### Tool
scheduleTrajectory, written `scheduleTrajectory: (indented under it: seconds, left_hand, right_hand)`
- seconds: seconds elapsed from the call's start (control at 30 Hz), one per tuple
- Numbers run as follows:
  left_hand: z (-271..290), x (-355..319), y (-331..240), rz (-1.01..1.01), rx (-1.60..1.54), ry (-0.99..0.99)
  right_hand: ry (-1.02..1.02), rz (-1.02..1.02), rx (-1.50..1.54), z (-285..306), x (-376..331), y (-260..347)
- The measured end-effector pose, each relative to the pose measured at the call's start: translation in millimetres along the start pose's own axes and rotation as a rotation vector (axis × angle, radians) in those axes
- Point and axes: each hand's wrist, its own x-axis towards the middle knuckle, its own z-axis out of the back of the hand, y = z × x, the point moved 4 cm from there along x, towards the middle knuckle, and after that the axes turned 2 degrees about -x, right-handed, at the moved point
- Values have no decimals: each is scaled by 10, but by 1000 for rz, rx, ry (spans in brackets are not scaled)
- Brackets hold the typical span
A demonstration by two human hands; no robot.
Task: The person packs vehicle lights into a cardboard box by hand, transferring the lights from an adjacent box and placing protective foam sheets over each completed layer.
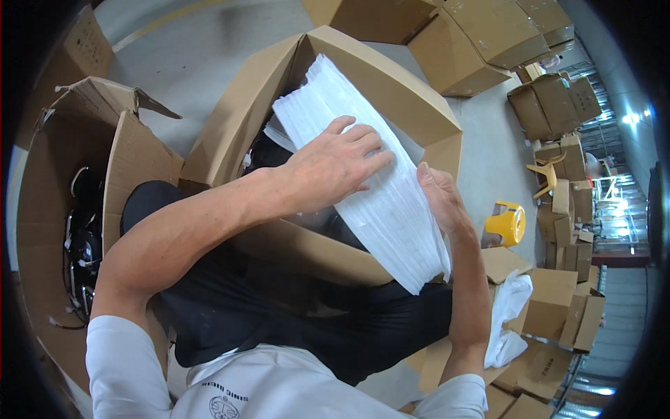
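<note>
A thick stack of white foam sheets (380, 171) lies slanted across an open cardboard box (321, 248) in front of me. My left hand (340, 162) rests on top of the stack, its fingers apart and slightly bent. At the stack's right edge is my right hand (441, 197), thumb on the upper face and the other fingers hidden along the side or beneath. Under the sheets, dark objects (266, 152) show inside the box, too covered to name.
Another open carton (143, 157) stands at my left, holding black parts with cables (85, 244). A yellow stool (507, 223) is on the floor to the right. White plastic wrapping (508, 314) lies by my right arm. Stacked cartons (481, 35) stand farther off.
</note>
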Motion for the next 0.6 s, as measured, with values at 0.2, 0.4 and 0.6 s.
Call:
scheduleTrajectory:
  seconds: [0.2, 0.4, 0.6]
  left_hand:
    - [130, 166, -141, -86, -44, -279]
    - [-8, 167, 88, 60, -212, -49]
    - [184, 287, 238, 235, -144, -62]
  right_hand:
    - [99, 21, -103, 87, -65, -94]
    - [160, -17, -164, -1, -171, -14]
    - [-356, 528, -552, -106, -357, 617]
